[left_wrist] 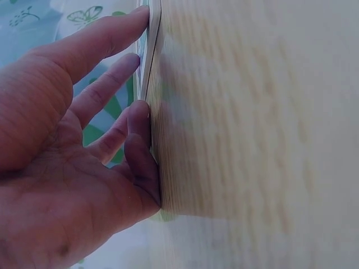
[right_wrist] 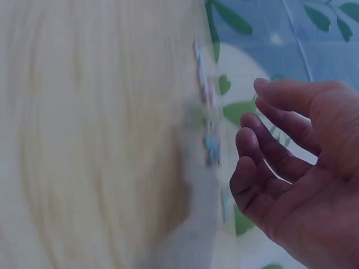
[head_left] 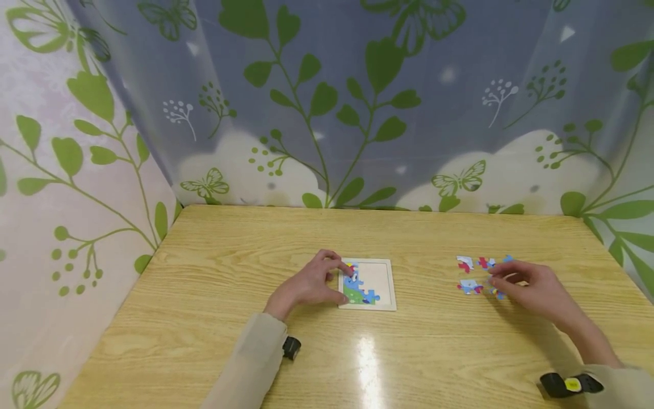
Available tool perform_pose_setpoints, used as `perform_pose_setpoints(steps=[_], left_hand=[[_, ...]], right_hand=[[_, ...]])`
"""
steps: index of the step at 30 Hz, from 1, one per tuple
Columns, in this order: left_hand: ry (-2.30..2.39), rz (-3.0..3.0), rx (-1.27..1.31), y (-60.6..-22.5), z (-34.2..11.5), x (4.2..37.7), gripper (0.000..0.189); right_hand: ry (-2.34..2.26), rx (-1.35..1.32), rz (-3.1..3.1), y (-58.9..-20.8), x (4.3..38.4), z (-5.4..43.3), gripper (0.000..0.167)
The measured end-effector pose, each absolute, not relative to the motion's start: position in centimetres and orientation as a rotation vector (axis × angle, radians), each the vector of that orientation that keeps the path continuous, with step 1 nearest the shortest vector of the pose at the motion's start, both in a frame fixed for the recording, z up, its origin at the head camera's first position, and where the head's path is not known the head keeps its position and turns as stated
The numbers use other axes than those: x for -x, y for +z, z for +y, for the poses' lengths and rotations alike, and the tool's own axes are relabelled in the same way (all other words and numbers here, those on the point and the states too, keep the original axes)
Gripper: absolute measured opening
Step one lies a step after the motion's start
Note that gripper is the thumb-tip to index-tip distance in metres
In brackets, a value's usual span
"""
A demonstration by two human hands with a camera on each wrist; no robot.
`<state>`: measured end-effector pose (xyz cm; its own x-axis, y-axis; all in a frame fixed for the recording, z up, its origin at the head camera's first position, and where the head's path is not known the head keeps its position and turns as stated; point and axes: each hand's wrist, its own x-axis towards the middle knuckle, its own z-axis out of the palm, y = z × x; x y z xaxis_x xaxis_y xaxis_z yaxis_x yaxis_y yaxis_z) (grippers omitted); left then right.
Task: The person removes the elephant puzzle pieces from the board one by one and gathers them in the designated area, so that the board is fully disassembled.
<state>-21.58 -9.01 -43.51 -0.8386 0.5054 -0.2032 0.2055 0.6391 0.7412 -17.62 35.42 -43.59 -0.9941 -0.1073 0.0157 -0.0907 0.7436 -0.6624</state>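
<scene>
A square puzzle board (head_left: 377,279) with a pale frame lies flat on the table. Blue and green puzzle pieces (head_left: 353,294) fill its left side and lower left part; the rest shows bare backing. My left hand (head_left: 314,281) rests at the board's left side, thumb at the lower left corner and a finger over the upper left. In the left wrist view the other fingers of the left hand (left_wrist: 84,145) touch the tabletop beside the frame. Over several loose puzzle pieces (head_left: 467,285) at the right hovers my right hand (head_left: 536,289), fingers loosely bent, with nothing seen between them.
The wooden table (head_left: 204,295) runs back to a patterned curtain (head_left: 327,113) with leaves and butterflies. More cloth (head_left: 61,170) hangs along the left side. Black straps with devices (head_left: 569,384) sit at the wrists.
</scene>
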Motion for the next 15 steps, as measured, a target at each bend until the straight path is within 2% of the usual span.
perform_pose_setpoints(steps=[15], left_hand=[[1.071, 2.459, -0.556, -43.7, -8.9, 21.7, 0.039]], right_hand=[[-1.266, 0.426, 2.852, -42.6, 17.4, 29.0, 0.017]])
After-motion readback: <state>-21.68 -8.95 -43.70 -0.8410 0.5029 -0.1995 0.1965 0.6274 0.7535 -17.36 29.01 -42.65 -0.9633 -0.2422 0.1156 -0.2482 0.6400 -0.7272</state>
